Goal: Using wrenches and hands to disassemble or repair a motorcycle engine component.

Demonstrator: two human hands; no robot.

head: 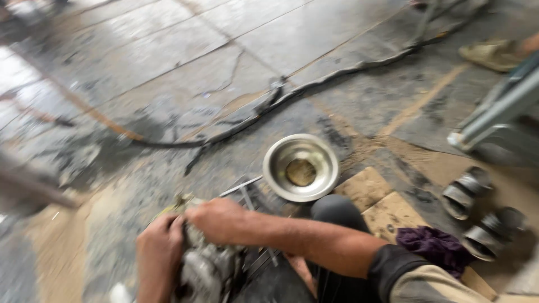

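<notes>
Grey metal engine part [209, 268], grimy, low in the frame at centre-left, resting on the floor above a metal grate [252, 193]. Left hand [160, 252] pressed to its left flank, fingers curled closed against the casting. Right hand [220, 220] laid over its top, fingers bent down around the upper edge, forearm stretching in from the right. Steel bowl [301, 167] just beyond, upright, a brownish piece lying in its bottom. Cardboard pieces [379, 201] flat beside the bowl. Purple rag [435, 247] bunched on the cardboard's near end. Two dark ribbed cylinders [477, 216] on their sides further right. Black cable [292, 92] snaking across the cracked concrete floor [168, 62]. Sandalled foot [494, 53] of another person at upper right.
</notes>
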